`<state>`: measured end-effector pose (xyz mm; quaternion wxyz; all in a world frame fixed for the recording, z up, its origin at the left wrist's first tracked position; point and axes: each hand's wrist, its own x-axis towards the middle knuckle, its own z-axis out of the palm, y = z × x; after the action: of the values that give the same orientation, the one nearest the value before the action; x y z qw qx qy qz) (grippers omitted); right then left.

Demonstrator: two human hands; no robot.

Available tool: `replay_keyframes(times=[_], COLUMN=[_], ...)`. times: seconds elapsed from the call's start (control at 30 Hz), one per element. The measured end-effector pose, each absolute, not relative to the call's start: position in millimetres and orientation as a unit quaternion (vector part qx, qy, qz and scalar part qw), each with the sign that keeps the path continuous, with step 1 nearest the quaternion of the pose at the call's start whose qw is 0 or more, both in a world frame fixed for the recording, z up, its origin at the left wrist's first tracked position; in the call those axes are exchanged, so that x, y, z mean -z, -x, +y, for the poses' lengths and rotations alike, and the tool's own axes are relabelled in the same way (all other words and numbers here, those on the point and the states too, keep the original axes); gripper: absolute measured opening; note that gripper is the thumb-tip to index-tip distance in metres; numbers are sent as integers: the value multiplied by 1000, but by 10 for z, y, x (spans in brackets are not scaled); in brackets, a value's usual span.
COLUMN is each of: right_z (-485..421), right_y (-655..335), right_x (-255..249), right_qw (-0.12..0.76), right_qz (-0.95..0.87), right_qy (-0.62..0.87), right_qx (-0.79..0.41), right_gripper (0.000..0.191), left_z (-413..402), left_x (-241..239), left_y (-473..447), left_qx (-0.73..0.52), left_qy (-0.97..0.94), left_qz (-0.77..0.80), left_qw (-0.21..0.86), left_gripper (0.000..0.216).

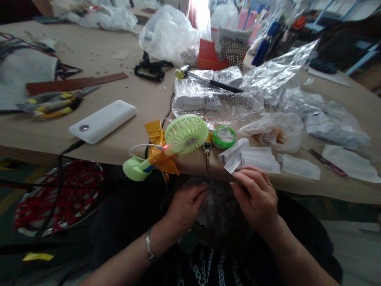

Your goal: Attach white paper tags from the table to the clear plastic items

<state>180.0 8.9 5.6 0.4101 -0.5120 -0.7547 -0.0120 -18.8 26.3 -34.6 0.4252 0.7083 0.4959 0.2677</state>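
Note:
My left hand is at the table's front edge, thumb and forefinger pressed together. What they pinch, if anything, is too small and dark to make out. My right hand reaches over the edge, its fingertips touching the corner of a thin white paper label and its thumb apart below. Beside that label lies a stack of printed labels. Between the hands, a metal tip like a soldering iron's points down over the edge. A clear bag with pale pieces lies below, in the lap.
Left of the tip stands a green fan, with orange tape on it. A green round tub, a white power bank, pliers, a screwdriver and plastic bags lie around. A red-strapped basket is below left.

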Motion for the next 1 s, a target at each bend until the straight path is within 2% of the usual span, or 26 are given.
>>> replay_keyframes(times=[0.1, 0.2, 0.33, 0.47, 0.8, 1.0], right_z=[194, 254, 282, 290, 317, 240], right_y=[-1878, -1878, -1890, -1943, -2019, -2020], right_x=[-53, 1, 15, 0, 86, 98], right_qw=[304, 256, 276, 316, 368, 397], right_qz=[-760, -760, -764, -768, -764, -765], right_qy=[563, 581, 566, 543, 519, 495], right_qx=[113, 137, 141, 120, 110, 110], right_gripper=[31, 27, 17, 14, 5, 15], left_z=[225, 194, 174, 194, 254, 229], left_x=[506, 575, 512, 335, 13, -82], left_y=[195, 198, 166, 79, -194, -273], left_qx=[-245, -232, -217, -256, -275, -269], left_qy=[-725, -728, -717, -685, -572, -386], left_qz=[513, 514, 509, 494, 457, 404], left_qw=[389, 390, 423, 470, 623, 784], left_gripper=[36, 35, 25, 20, 16, 22])
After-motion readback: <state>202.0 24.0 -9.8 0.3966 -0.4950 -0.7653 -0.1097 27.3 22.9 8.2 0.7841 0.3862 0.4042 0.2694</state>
